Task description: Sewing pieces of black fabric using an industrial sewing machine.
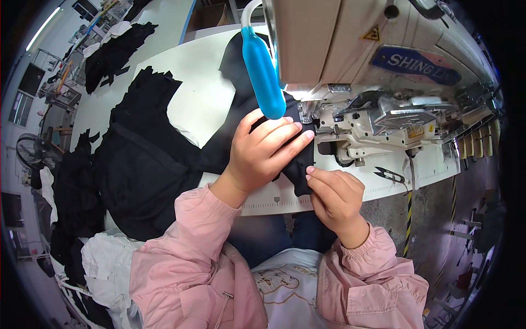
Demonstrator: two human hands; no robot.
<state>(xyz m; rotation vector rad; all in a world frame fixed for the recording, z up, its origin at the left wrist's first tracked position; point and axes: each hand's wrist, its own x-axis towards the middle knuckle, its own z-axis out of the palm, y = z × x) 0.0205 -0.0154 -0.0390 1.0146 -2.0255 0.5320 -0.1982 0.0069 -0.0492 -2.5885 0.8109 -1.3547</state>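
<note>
From my remote seat, head view: the left hand [267, 149] lies flat, fingers spread and pressed down on the black fabric piece [298, 175] at centre frame, not gripping it. The right hand [337, 196], just at 4 o'clock from the left, pinches the near edge of that fabric between thumb and fingertips. The fabric runs from the front edge of the white tabletop [197, 82] up toward the presser foot [307, 112] of the sewing machine [383, 71], which fills the 1 to 2 o'clock part of the frame. A blue tube-shaped cover [263, 71] hangs at 12 o'clock from the left hand, its tip just above the fingers. Small black thread snips [390, 175] lie on the tabletop at 3 o'clock from the right hand, apart from it. A large heap of black garments [139, 159] sits at 9 o'clock, touching the left forearm's pink sleeve [186, 241]. More black pieces [112, 52] lie on a far table at 10 o'clock.
</note>
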